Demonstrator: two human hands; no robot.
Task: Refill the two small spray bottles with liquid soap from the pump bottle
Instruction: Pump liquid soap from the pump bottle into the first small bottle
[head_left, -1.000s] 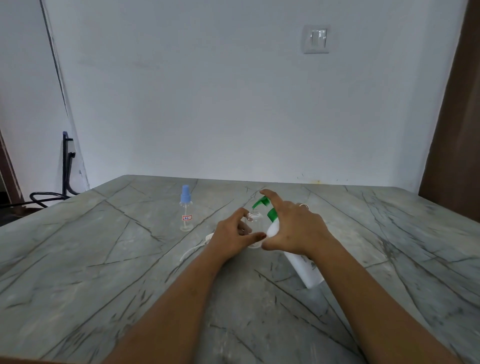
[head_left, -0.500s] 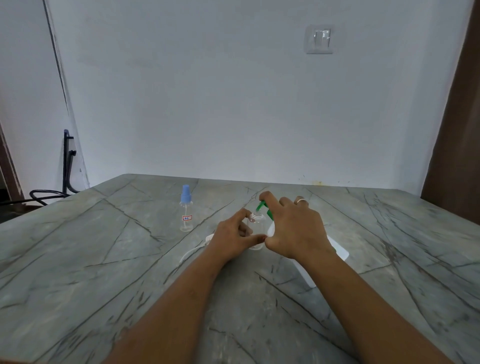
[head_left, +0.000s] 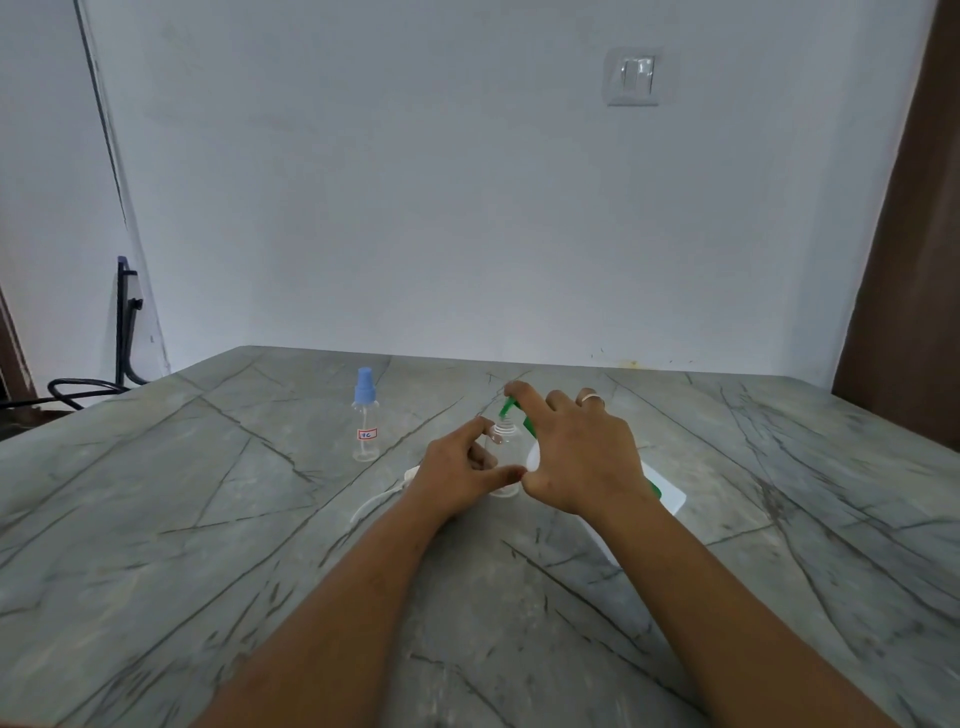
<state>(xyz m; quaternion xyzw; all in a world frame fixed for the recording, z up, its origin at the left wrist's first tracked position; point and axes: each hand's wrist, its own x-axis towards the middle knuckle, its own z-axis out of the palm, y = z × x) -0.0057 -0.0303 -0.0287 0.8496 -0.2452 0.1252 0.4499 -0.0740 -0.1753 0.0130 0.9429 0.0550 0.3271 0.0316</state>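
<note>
My left hand (head_left: 460, 475) grips a small clear spray bottle (head_left: 503, 448) that stands uncapped on the stone table (head_left: 208, 545), its threaded neck open. My right hand (head_left: 576, 457) holds the white pump bottle (head_left: 667, 499) tilted over, forefinger pressing the green pump head (head_left: 508, 406), whose spout sits right above the open neck. A second small clear spray bottle (head_left: 365, 418) with a blue sprayer and a small label stands upright to the left, untouched. The removed white sprayer with its dip tube (head_left: 379, 499) lies on the table behind my left wrist.
The grey veined table runs to a white wall at the back. A dark wooden panel (head_left: 904, 260) stands at the right edge. A black metal frame and cable (head_left: 124, 332) sit beyond the table's left corner.
My right hand has tipped the pump bottle flatter, its base swinging out to the right, and the forefinger has pushed the green pump head down toward the small bottle's neck. My left hand has stayed put.
</note>
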